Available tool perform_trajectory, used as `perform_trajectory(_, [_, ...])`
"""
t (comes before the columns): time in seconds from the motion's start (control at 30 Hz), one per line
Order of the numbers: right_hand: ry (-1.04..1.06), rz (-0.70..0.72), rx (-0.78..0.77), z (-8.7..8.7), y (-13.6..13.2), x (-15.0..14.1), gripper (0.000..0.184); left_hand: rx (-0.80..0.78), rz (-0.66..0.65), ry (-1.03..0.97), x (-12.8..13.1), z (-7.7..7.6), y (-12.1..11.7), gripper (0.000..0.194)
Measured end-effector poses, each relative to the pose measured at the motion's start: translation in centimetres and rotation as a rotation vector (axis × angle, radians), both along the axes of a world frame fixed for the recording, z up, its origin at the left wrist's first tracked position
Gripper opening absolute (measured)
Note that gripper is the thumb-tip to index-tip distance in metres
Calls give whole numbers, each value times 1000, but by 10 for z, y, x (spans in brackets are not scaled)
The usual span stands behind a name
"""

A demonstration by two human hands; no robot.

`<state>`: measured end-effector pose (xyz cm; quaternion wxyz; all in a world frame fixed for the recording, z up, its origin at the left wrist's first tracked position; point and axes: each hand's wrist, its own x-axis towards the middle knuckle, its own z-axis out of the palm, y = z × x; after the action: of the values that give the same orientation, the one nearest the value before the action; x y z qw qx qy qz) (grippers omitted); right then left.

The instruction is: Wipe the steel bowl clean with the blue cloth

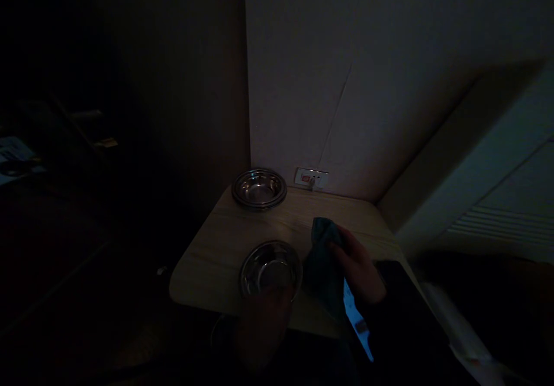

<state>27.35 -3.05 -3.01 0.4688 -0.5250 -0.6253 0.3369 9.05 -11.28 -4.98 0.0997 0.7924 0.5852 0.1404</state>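
Observation:
The room is very dark. My left hand [265, 319] grips the near rim of a steel bowl [270, 266], held just above the front of a small wooden table [216, 247]. My right hand [357, 268] is closed on a dark teal cloth [324, 259], right beside the bowl. A bright blue tag hangs from the cloth near my wrist. A second steel bowl [258, 188] sits at the back of the table against the wall.
A wall socket [310, 177] is mounted just behind the table. A dark wooden panel stands to the left, a pale bed or cabinet edge [476, 201] to the right. Dim clutter lies at far left.

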Motion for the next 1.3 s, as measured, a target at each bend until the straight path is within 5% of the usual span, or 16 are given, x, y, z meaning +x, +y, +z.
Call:
perform_trajectory(0.2, [-121,13,135,11,-1,9,24,-104,-43,131,7,1,11,32])
perform_trajectory(0.4, [-280,97,268,8,-1,19,26,350,-111,-167,0,-21,1,45])
perform_trajectory(0.47, [-337,118,205,10,-2,21,26,479,4,-283,-11,-19,-3,35])
perform_trajectory(0.53, [-372,121,175,15,-4,22,25,425,314,-427,-28,-14,-3,26])
perform_trajectory(0.6, [-370,104,197,23,-8,19,24,119,681,-600,-47,-11,3,40])
perform_trajectory(0.67, [-369,82,242,31,-12,10,31,-184,753,-749,-62,-12,10,59])
perform_trajectory(0.83, [-454,246,430,21,-21,-33,19,-338,470,-859,-64,-24,20,47])
perform_trajectory(0.97, [-668,389,474,-15,-25,-56,31,-308,516,-866,-48,-23,16,43])
perform_trajectory(1.13, [-747,252,319,-35,-27,-59,35,-351,411,-1084,-34,-24,11,46])
perform_trajectory(1.3, [-563,98,84,-33,-23,-82,27,-171,324,-1058,-25,-56,13,45])
